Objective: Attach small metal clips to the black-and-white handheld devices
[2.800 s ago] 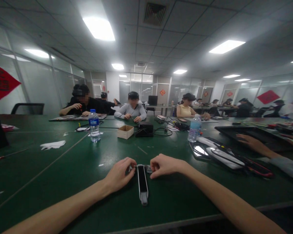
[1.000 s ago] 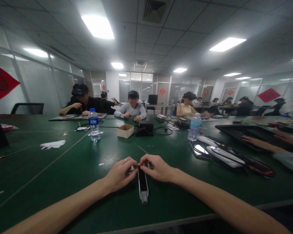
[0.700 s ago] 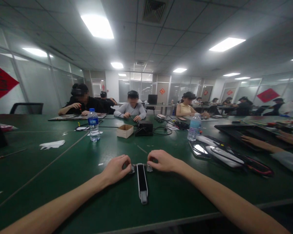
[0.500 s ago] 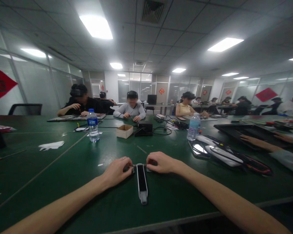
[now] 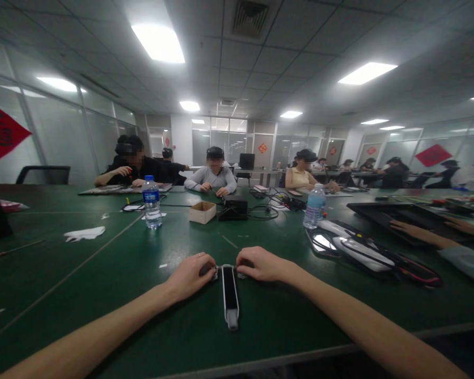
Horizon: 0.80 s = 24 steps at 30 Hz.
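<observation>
On the green table lies a slim black strip with a white rim and a grey tip point(image 5: 230, 292), its tip pointing toward me. My left hand point(image 5: 193, 273) rests at the left of its far end, with thumb and fingers pinched together. At the right of that same end, my right hand point(image 5: 259, 263) is closed in a similar pinch. Small greyish bits show at the fingertips of both hands, too small to name. They seem to join the far end of the strip, but the fingers partly cover them.
Beyond my hands stand an open cardboard box point(image 5: 202, 212), a black box point(image 5: 233, 208) and a water bottle point(image 5: 151, 202). To the right are another bottle point(image 5: 313, 206), white devices with cables point(image 5: 361, 252), and a co-worker's hands at a black tray point(image 5: 363, 209). A white cloth point(image 5: 85, 233) lies left.
The view has shifted very slightly. Both hands hold nearly the same pose beside the strip, and the strip lies where it was.
</observation>
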Tool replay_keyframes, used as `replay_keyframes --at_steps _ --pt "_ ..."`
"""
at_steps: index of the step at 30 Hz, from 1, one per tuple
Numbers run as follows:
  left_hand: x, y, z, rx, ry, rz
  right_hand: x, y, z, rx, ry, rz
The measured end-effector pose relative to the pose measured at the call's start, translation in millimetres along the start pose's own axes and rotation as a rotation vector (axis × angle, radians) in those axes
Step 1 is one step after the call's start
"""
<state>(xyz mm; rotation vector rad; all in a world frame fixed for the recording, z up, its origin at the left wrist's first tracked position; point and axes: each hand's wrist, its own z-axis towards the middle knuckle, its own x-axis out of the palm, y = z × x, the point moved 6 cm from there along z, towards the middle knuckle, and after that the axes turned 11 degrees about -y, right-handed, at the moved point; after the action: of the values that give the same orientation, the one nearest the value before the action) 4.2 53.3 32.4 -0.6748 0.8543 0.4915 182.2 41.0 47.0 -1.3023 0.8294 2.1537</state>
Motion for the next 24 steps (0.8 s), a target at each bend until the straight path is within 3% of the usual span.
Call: replay_keyframes --at_steps 24 --pt "0.3 0.3 0.6 -0.013 0.03 -0.023 -5.7 5.2 -1.5 0.045 0.03 0.005"
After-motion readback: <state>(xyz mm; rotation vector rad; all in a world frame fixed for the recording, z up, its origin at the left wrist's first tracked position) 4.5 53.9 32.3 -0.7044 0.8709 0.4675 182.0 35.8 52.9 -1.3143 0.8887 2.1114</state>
